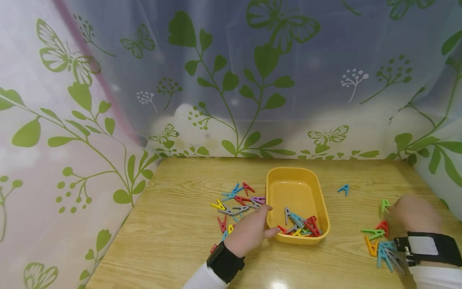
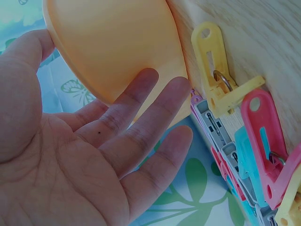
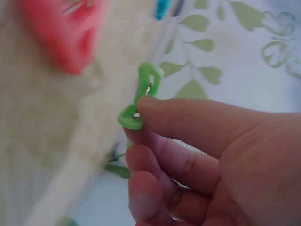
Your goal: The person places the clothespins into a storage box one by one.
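Note:
My right hand (image 1: 416, 212) is at the table's right side, pinching a green clothespin (image 3: 141, 101) between thumb and index finger. Below that hand, a small group of clothespins lies on the table, among them a red clothespin (image 1: 383, 228), an orange clothespin (image 1: 371, 247) and several blue and grey ones. My left hand (image 1: 249, 230) touches the near left corner of a yellow plastic basin (image 1: 321, 188). In the left wrist view its fingers lie loosely extended against the outer wall, thumb at the rim. Several mixed clothespins (image 1: 297, 220) lie in the basin's near end.
Left of the basin, many colored clothespins (image 1: 240, 199) are scattered on the wooden table (image 1: 173, 224), some partly behind my left hand. A single blue clothespin (image 1: 344, 189) lies right of the basin. A patterned curtain (image 1: 216, 132) hangs along the table's back and sides.

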Motion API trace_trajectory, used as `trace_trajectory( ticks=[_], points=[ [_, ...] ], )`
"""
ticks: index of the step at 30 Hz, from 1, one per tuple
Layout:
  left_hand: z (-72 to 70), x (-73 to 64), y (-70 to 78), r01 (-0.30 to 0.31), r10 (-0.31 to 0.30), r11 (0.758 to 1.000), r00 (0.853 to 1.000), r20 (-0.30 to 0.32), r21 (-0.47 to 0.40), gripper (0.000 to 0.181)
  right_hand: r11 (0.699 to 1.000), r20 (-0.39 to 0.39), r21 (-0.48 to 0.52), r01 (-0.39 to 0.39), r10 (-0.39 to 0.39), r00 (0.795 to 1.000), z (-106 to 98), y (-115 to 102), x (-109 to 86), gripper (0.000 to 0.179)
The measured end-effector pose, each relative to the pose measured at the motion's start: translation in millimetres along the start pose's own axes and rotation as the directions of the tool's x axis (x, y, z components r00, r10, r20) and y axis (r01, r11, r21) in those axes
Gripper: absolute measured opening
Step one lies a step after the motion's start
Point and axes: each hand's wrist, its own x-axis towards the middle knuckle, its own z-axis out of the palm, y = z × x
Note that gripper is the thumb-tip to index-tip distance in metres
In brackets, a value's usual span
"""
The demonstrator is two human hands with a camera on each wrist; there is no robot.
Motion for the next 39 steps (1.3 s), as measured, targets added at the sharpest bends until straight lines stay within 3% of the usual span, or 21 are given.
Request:
trace_trajectory(
  ticks=[3, 7, 18, 20, 27, 31, 39],
  points=[
    [0.4, 0.0, 0.0, 0.001, -0.001, 1.0, 1.0, 0.001, -0.004, 0.062, 0.996, -0.071, -0.01, 0.085, -0.086, 0.994, -7, -9, -5.0, 0.032],
    [0.2, 0.0, -0.2, -0.003, 0.003, 1.0, 1.0, 0.002, -0.003, 0.062, 0.989, -0.141, -0.035, 0.144, -0.147, 0.979, -14, -30, -13.8, 0.031],
    [0.2, 0.7, -0.5, -0.004, 0.004, 1.0, 1.0, 0.005, 0.003, 0.062, 0.959, -0.254, -0.039, 0.281, -0.281, 0.925, -22, -93, -51.6, 0.023],
    [0.0, 0.9, -0.5, -0.003, 0.003, 1.0, 1.0, 0.006, 0.001, 0.062, 0.952, -0.26, -0.042, 0.303, -0.303, 0.917, -20, -102, -55.9, 0.022],
    [0.0, 0.8, -0.6, -0.001, 0.001, 1.0, 1.0, 0.008, 0.003, 0.062, 0.899, -0.282, -0.068, 0.432, -0.432, 0.857, -3, -129, -64.1, 0.015],
    [0.1, 0.5, -0.4, -0.006, 0.006, 1.0, 1.0, 0.004, 0.008, 0.062, 0.881, -0.283, -0.071, 0.467, -0.467, 0.838, 10, -143, -66.1, 0.015],
    [-0.1, -0.3, 0.4, -0.001, 0.001, 1.0, 1.0, 0.003, 0.002, 0.062, 0.828, -0.314, -0.131, 0.545, -0.556, 0.769, 30, -154, -67.9, 0.015]
  ],
)
